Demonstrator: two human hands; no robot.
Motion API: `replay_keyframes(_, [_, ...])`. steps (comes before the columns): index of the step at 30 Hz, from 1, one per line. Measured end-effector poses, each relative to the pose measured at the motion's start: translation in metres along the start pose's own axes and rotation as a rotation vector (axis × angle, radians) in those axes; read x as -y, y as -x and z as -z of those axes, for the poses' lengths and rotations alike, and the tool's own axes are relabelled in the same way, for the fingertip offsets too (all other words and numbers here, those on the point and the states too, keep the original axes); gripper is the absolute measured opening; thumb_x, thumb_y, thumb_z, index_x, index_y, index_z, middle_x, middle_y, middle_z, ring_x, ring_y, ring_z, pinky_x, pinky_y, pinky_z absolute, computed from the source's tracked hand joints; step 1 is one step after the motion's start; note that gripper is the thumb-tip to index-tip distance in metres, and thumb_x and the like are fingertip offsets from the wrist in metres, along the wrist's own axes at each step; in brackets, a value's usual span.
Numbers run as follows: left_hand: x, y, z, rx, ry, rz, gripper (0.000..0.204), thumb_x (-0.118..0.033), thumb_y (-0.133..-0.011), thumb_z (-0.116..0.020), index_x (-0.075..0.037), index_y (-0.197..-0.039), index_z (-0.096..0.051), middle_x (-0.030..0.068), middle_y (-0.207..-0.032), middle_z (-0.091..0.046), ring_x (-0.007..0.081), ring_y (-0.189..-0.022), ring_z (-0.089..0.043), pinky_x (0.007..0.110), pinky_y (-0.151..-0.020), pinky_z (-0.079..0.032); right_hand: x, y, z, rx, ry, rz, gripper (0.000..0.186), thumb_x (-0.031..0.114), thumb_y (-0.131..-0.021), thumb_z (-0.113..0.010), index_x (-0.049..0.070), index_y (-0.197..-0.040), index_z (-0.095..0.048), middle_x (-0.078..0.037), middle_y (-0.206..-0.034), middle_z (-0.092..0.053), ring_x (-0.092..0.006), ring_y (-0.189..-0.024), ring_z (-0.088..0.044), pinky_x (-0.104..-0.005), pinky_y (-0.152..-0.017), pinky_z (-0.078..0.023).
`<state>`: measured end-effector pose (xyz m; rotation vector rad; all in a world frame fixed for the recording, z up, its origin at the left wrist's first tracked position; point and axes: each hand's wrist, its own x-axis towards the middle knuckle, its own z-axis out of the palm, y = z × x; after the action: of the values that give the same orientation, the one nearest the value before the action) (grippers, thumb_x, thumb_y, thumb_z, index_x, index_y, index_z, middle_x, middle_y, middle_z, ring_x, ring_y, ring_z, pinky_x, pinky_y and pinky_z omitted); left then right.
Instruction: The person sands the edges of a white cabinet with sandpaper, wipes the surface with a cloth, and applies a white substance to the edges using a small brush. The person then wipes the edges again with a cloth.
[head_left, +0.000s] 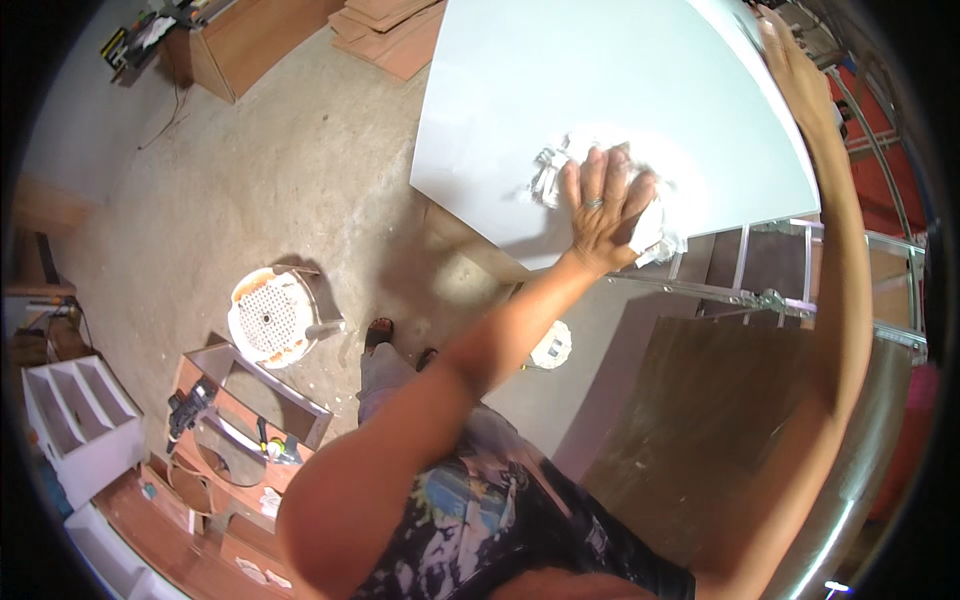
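A large, glossy white panel (500, 110) fills the upper middle of the view. On its surface my left hand (605, 200) presses down on a crumpled white cloth (650, 225), its fingers bent over the bunched material. Part of the cloth sticks out past the fingers on both sides. At the panel's far right edge is my right hand (795, 75), its fingers along that edge. The fingertips there are partly lost in the dark rim of the picture, and the arm reaches up along the right side.
A white plastic stool (270, 315) stands on the concrete floor at left. Nearer, a wooden frame (245, 430) carries a black power tool (190, 405). White shelving (80, 425) stands far left. Metal ladder-like rails (740, 295) run beneath the panel's right side. Brown sheets (385, 35) lie at the back.
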<state>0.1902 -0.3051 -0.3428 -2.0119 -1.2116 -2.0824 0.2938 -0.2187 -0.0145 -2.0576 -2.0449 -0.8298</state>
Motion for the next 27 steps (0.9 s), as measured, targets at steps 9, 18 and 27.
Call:
replay_keyframes(9, [0.085, 0.122, -0.014, -0.235, 0.263, 1.389, 0.055, -0.029, -0.085, -0.06, -0.01, -0.135, -0.049, 0.0203, -0.144, -0.035, 0.0409, -0.136, -0.028, 0.056, -0.116, -0.014, -0.003, -0.014, -0.025, -0.062, -0.206, 0.079, 0.058, 0.05, -0.102, -0.036, 0.015, -0.147, -0.046, -0.025, -0.124, -0.06, -0.0408, -0.118, -0.057, -0.0475, -0.101, -0.043])
replay_keyframes(18, [0.04, -0.192, 0.063, -0.066, -0.421, 0.298, 0.086, -0.063, -0.085, -0.064, -0.014, -0.15, -0.037, 0.0204, -0.163, -0.021, 0.0412, -0.15, -0.015, 0.058, -0.119, -0.012, -0.013, -0.026, -0.024, -0.037, -0.263, 0.122, 0.072, 0.064, -0.102, -0.027, 0.014, -0.149, -0.047, -0.019, -0.147, -0.05, -0.0366, -0.139, -0.045, -0.0411, -0.114, -0.033])
replay_keyframes(27, [0.143, 0.061, 0.018, -0.424, 0.209, 1.006, 0.042, -0.024, -0.098, -0.056, 0.006, -0.128, -0.056, 0.0286, -0.121, -0.061, 0.044, -0.113, -0.058, 0.05, -0.105, -0.037, -0.038, -0.015, -0.013, 0.058, -0.137, 0.02, 0.074, 0.066, -0.102, -0.025, 0.015, -0.153, -0.04, -0.021, -0.147, -0.051, -0.0413, -0.137, -0.046, -0.044, -0.114, -0.033])
